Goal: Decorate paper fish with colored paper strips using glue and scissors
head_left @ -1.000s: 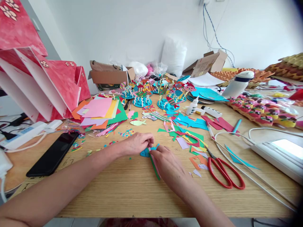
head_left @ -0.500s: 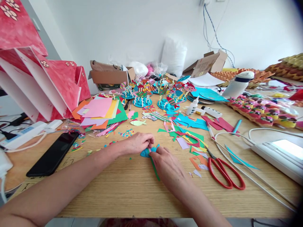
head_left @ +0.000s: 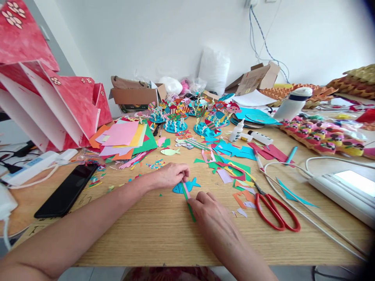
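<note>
A blue paper fish (head_left: pixel 193 187) lies flat on the wooden table, its head to the left. Across its body runs a narrow pink-and-green paper strip (head_left: pixel 186 192), whose green end hangs past the fish toward me. My left hand (head_left: pixel 173 175) pinches the strip's far end just above the fish. Lower down, my right hand (head_left: pixel 208 210) grips the near part of the strip between closed fingers, below the fish. A pale green paper fish (head_left: pixel 170 152) rests farther back.
Red-handled scissors (head_left: pixel 277 210) and paper scraps lie to the right, beside a white cable. A black phone (head_left: pixel 66 190) is at left, near stacked coloured paper (head_left: pixel 121 134). Glue bottles (head_left: pixel 236 131) and finished fish models (head_left: pixel 175 124) stand behind.
My right hand has slid down along the strip toward me, uncovering the fish's body and tail. My left hand stays nearly in place at the far end.
</note>
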{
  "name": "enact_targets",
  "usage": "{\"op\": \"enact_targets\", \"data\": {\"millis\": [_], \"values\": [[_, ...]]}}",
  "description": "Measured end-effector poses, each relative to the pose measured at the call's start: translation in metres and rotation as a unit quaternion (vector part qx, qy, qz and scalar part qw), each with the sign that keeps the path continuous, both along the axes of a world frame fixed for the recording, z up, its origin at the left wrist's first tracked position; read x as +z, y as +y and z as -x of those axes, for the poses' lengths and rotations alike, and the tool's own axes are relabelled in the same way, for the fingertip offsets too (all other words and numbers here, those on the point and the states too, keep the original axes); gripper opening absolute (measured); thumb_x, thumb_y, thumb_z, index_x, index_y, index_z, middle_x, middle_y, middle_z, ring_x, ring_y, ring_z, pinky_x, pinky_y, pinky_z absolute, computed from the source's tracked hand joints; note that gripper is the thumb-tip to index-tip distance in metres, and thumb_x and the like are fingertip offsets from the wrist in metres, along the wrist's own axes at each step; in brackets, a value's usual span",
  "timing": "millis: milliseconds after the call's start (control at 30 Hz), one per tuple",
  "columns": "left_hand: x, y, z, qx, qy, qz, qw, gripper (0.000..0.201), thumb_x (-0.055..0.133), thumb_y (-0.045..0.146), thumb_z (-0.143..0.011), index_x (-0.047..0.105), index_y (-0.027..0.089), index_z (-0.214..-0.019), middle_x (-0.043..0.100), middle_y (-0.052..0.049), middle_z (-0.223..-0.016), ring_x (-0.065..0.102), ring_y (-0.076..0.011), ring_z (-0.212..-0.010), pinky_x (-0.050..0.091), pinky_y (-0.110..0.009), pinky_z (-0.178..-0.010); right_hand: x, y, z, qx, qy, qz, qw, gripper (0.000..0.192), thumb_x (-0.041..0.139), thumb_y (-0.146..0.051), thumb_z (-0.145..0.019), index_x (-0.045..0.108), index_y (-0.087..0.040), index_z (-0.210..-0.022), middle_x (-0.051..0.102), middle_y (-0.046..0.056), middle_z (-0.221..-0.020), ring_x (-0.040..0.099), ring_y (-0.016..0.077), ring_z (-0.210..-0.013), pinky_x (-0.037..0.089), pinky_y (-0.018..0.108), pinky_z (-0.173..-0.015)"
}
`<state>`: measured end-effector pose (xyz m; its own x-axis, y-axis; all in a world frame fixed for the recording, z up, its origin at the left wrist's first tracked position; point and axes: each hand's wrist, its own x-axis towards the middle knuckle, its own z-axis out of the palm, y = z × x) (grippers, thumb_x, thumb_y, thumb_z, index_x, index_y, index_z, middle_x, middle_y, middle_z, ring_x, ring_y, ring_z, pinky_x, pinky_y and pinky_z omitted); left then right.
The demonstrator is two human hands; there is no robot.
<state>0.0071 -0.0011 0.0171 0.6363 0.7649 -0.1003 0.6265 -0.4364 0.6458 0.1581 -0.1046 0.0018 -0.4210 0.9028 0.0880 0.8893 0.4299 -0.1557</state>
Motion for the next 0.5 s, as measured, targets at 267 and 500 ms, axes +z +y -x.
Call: {"op": "enact_targets", "data": {"millis": [267, 500], "values": [[0.007, 0.008, 0.01, 0.086, -0.188, 0.139, 0.968, 0.015, 0.039, 0.008, -0.066, 0.049, 0.014, -0.076, 0.057, -0.001, -0.072, 0.055, -0.0088, -0.066, 0.039, -0.017, -0.052, -0.001, -0.019, -0.016, 0.021, 0.101, -0.019, 0.995, 0.02, 0.044, -0.008, -0.079, 0.056, -0.022, -0.07, 0.056, 0.0, -0.073, 0.053, 0.0131, -0.068, 0.038, 0.022, -0.057], [0.046, 0.021, 0.069, 0.214, -0.295, 0.054, 0.93, 0.012, 0.047, 0.016, -0.066, 0.049, 0.014, -0.078, 0.055, 0.0, -0.073, 0.053, -0.0069, -0.063, 0.037, -0.016, -0.052, 0.006, -0.031, -0.036, 0.054, 0.219, -0.122, 0.967, 0.014, 0.04, -0.021, -0.085, 0.051, -0.022, -0.076, 0.058, 0.001, -0.074, 0.056, 0.0107, -0.066, 0.044, 0.02, -0.06]]}}
